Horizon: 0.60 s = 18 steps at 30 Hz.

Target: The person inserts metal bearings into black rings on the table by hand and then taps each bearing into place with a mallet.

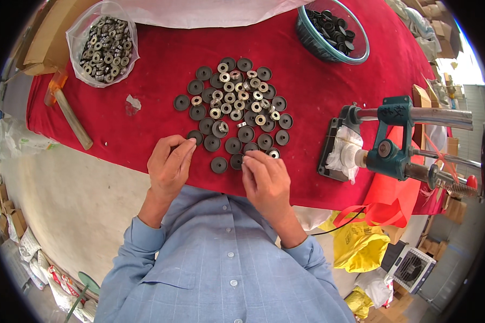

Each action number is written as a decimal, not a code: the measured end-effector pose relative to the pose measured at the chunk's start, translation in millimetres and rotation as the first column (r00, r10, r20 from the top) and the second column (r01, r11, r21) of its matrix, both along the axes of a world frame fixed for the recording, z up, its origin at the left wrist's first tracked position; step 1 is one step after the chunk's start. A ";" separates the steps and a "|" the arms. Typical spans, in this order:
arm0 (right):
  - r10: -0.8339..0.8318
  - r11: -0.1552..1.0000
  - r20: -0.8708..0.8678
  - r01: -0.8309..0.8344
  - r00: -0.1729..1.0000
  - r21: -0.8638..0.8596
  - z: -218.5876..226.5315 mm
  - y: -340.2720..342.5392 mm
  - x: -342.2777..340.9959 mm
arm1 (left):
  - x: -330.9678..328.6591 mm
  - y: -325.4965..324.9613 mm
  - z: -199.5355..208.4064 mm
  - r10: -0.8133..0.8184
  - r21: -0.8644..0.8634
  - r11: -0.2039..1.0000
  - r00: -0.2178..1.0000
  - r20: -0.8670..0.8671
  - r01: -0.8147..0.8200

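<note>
Black round discs (219, 164) with small centre hubs lie spread over the red cloth. Among and on top of them sit many small silver ring bearings (239, 105). My left hand (170, 164) is at the lower left of the spread, its thumb and fingers pinched together at the rim of a black disc (195, 135). At the lower edge, my right hand (267, 175) has its fingers curled and drawn together beside the black discs. What its fingertips hold, if anything, is hidden. A bearing (274, 154) rests on a disc just past my right fingers.
A clear bag of bearings (106, 54) stands at the far left, and a teal bowl of black parts (334, 32) at the far right. A green hand press (393, 137) occupies the right side. A hammer-like tool (73, 118) lies on the left, beside a cardboard box (51, 35).
</note>
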State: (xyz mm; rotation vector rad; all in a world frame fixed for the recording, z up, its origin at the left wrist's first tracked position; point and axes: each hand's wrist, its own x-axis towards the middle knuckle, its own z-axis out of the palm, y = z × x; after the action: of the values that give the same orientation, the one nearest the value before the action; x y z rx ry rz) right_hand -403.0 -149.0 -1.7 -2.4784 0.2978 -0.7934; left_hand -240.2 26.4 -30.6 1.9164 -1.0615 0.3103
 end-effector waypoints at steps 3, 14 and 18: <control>0.020 1.000 -0.035 -0.021 0.999 -0.011 -8.3 10.2 -2.9 | -0.2 -2.0 1.5 0.006 0.006 1.000 1.000 0.003 -0.006; 0.011 0.996 -0.067 -0.017 0.998 -0.091 -22.5 22.3 -10.1 | -0.2 -2.6 -2.3 -0.048 -0.068 0.997 0.999 -0.023 0.046; -0.068 0.953 -0.118 0.030 0.991 -0.302 -15.5 29.7 -13.2 | -0.8 -1.6 -1.3 -0.030 -0.085 0.996 0.999 -0.031 0.027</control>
State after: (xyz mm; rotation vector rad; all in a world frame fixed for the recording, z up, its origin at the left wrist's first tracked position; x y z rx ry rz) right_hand -416.2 -119.3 -17.2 -2.8244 0.3046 -0.7482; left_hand -240.9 24.7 -31.9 1.8232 -1.0374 0.3020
